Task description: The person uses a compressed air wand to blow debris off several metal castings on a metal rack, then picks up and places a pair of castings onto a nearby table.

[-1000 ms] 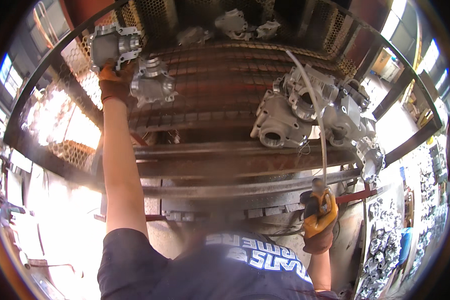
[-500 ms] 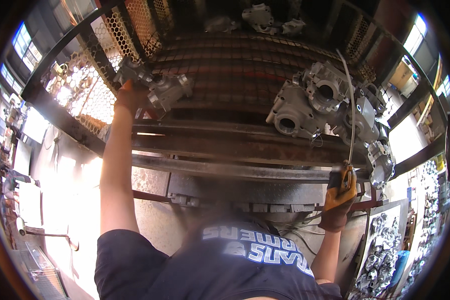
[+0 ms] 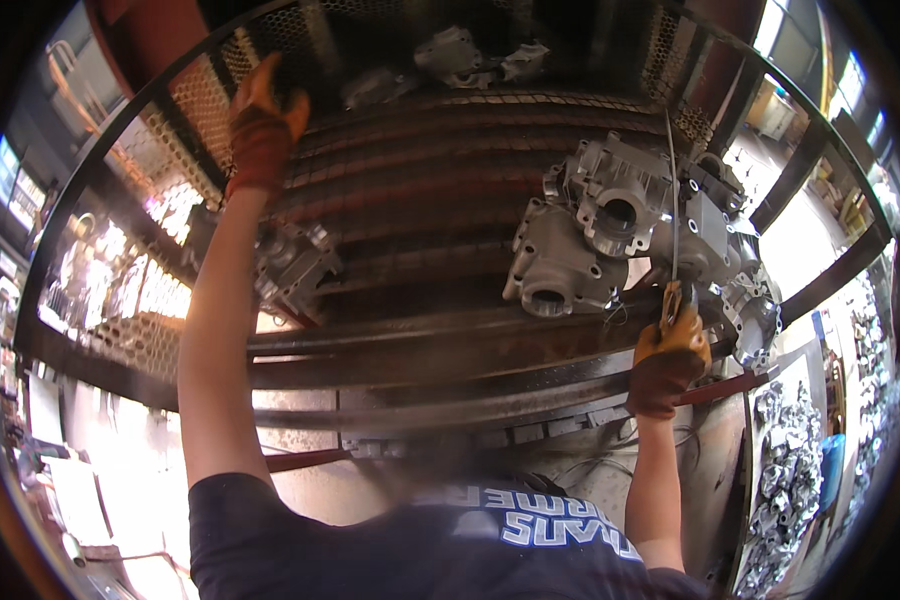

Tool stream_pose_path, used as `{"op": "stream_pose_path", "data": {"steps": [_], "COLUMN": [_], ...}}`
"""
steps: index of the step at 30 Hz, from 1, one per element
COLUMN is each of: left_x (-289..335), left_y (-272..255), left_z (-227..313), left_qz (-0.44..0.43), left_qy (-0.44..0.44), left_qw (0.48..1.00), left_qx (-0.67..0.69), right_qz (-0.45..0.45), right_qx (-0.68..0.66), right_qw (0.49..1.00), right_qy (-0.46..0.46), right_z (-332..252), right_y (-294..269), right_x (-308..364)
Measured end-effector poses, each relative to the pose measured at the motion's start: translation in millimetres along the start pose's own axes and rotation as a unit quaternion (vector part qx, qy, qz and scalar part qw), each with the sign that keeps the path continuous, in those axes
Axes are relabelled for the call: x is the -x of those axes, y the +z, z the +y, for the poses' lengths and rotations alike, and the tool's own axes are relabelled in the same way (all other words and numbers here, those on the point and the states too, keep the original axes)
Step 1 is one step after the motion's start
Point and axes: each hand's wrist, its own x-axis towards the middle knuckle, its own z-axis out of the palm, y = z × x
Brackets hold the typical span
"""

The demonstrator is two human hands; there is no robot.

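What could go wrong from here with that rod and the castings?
1. The long thin rod in the right hand crosses in front of the heaped metal castings; it could catch on one.
2. Those castings lean on each other, so a knock might shift the heap.
3. The bare left forearm passes close by another metal casting; an edge might scrape it.

Bold white lettering (image 3: 540, 528) stands upside down on the dark shirt (image 3: 370, 555).
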Motion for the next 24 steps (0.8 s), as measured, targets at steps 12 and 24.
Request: {"op": "stream_pose_path", "data": {"steps": [12,24], "left_x": [-82,-121], "left_y": [287,379], "left_z": [95,79], "left_qz": [-0.356,-0.398], "left_qy": [-0.016,-0.037], "left_qw": [0.907,0.89], "left_qx": [-0.223,-0.22], "right_qz": [-0.054,-0.064], "right_qx": [-0.048,-0.097], "right_qw": [0.997,0.993], "right_qy": [0.002,0.02], "right_z": [-8,-23], "right_y": [-9,-19], "right_x": [-1,-20]}}
